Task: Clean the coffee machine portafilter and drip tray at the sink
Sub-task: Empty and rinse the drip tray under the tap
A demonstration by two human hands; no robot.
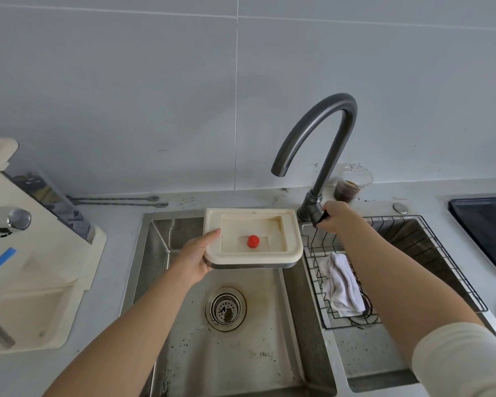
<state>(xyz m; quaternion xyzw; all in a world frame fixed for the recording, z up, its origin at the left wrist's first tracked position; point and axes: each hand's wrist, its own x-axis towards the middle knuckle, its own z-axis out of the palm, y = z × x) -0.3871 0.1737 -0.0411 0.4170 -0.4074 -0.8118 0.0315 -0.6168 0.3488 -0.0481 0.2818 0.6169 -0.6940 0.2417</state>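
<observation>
A cream drip tray with a small red float in its stained hollow hangs level over the left sink basin. My left hand grips the tray's left edge, thumb on top. My right hand is curled round the handle of the dark gooseneck faucet, whose spout ends just above the tray's right side. No water runs. The cream coffee machine stands on the counter at the left. No portafilter is in sight.
A wire rack in the right basin holds a crumpled white cloth. A plastic cup of dark liquid stands behind the faucet. Two long spoons lie by the wall. A black cooktop sits at the far right. Coffee grounds speckle the basin.
</observation>
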